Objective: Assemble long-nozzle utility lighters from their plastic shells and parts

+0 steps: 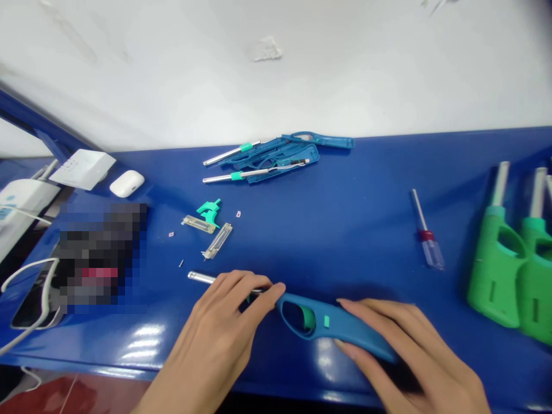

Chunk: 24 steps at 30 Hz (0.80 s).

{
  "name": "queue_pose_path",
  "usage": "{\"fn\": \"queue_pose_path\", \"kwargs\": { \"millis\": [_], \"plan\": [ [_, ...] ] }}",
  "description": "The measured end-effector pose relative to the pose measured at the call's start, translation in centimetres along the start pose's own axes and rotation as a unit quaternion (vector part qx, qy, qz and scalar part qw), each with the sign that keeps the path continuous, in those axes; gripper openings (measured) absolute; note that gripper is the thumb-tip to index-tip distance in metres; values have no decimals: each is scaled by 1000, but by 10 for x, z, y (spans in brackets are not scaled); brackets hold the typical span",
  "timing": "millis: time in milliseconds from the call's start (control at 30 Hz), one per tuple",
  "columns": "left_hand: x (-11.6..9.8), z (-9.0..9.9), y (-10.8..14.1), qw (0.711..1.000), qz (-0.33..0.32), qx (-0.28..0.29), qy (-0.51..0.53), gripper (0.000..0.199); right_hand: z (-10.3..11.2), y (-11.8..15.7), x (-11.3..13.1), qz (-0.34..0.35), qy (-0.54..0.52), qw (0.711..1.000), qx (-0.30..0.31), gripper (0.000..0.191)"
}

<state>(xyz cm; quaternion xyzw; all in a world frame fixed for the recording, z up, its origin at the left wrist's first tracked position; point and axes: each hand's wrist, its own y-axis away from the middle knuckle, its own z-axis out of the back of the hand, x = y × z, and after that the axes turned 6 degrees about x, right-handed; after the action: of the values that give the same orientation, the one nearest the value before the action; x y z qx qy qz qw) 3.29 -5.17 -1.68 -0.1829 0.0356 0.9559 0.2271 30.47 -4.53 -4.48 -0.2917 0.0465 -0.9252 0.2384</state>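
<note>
By the right hand [414, 339], partly closed, a blue lighter [340, 325] was pinched at its handle [371, 338] over the blue tabletop [336, 230], its long axis angled toward ten o'clock, its metal stem [201, 278] held in the curled left hand [224, 328].

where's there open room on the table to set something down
The blue table is bare between the small parts and the screwdriver, beyond the left hand and right hand. It's crowded around the earbud case and the green lighters.
</note>
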Motion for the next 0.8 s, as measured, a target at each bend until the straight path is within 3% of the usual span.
{"fn": "queue_pose_path", "kwargs": {
  "millis": [333, 600, 800],
  "plan": [
    [-4, 1, 3, 1000, 12, 26, 8, 71, 3, 6, -2, -11, 17, 1000, 18, 33],
    [-14, -2, 3, 999, 38, 26, -16, 51, 4, 2, 1, -15, 14, 1000, 11, 30],
    [-13, -11, 6, 999, 5, 28, -15, 53, 2, 4, 1, -13, 8, 1000, 17, 32]
  ]
}}
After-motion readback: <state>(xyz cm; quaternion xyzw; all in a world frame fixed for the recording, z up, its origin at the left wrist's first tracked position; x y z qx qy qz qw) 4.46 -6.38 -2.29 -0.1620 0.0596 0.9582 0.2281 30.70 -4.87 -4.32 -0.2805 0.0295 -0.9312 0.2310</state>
